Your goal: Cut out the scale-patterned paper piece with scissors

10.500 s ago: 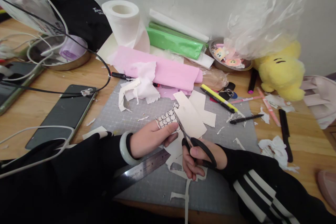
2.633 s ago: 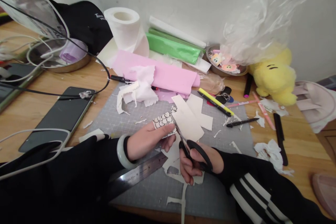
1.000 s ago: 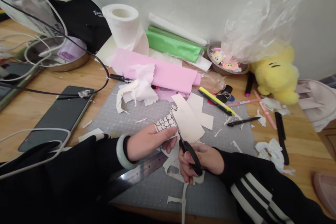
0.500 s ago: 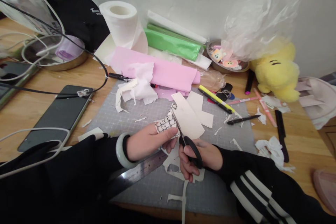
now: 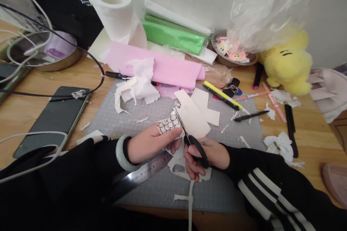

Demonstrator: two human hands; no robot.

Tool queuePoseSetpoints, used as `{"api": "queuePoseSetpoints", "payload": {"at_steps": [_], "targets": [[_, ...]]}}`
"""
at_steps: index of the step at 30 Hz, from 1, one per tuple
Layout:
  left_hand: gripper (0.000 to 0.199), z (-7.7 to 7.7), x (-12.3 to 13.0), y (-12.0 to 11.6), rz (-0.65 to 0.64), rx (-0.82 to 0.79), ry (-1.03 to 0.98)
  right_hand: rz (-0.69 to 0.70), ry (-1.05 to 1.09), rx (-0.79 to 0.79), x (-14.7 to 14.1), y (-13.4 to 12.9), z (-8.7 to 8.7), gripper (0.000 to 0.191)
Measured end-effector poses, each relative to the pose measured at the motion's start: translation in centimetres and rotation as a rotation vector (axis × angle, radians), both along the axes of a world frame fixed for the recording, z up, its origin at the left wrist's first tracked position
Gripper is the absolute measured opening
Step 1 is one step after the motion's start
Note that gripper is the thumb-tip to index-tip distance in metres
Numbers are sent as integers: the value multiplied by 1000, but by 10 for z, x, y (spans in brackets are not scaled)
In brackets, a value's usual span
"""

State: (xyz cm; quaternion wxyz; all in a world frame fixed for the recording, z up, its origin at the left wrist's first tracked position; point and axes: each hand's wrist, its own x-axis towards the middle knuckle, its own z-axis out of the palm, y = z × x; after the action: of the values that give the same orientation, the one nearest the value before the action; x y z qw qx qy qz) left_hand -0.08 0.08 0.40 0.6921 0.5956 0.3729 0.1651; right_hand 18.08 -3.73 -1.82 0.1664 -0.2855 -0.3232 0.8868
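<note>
Between its thumb and fingers, my left hand (image 5: 151, 141) pinches a small white paper piece (image 5: 169, 124) drawn with black scale-like curves. My right hand (image 5: 202, 157) has its fingers through the handles of black scissors (image 5: 199, 148). The scissor blades point up and away, lying along the right edge of the drawn paper. Behind the blades, white card pieces (image 5: 193, 117) overlap on the grey cutting mat (image 5: 230, 187). Under my hands lies a cut-out white sheet (image 5: 177, 160), and a metal ruler (image 5: 149, 169) is partly hidden by my left arm.
A phone (image 5: 54, 119) and cables lie at the left. Folded pink paper (image 5: 162, 66), a paper roll (image 5: 114, 18) and green packets (image 5: 173, 38) stand behind. Pens, a metal bowl (image 5: 230, 61), a yellow plush toy (image 5: 288, 63) and crumpled paper (image 5: 280, 146) are at the right.
The view has shifted slightly, so the background items sit higher and a little further left. Both hands keep their holds; the scissor blades remain at the drawn paper's edge.
</note>
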Motion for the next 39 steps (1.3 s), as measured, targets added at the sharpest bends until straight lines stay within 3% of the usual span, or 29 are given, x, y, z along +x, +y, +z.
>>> {"api": "queuePoseSetpoints", "payload": {"at_steps": [39], "targets": [[39,-1,-1,0,-39,49,4,12,-50,-17,0,1,4,51]]}}
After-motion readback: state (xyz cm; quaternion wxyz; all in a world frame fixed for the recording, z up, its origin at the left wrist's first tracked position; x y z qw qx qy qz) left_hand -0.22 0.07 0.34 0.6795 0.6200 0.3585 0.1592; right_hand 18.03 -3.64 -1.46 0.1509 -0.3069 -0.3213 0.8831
